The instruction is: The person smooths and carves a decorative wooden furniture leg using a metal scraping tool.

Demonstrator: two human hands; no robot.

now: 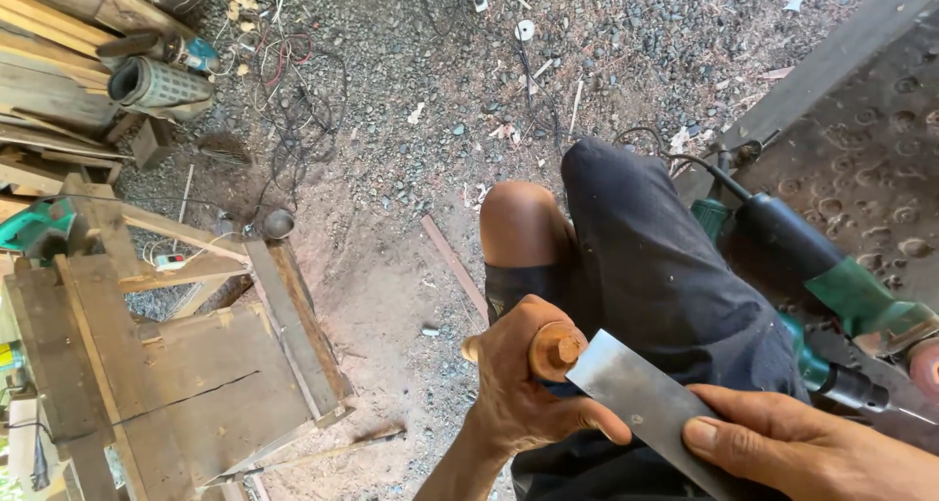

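My left hand [523, 388] is closed around a small rounded reddish-brown wooden piece [556, 349] with a stubby end, held above my knee. My right hand [802, 447] grips a flat grey metal blade [641, 398]. The blade's upper end rests against the wooden piece, right beside my left thumb. Both hands are over my lap, and I wear dark shorts [646, 256] with one bare knee [518, 222] showing.
A green and black power tool [812, 256] with a cord lies on a dark dented metal surface [871, 159] at right. A rough wooden frame [176, 354] stands at left, with planks, a mesh roll [156, 85] and tangled cables [293, 80] on gravel ground.
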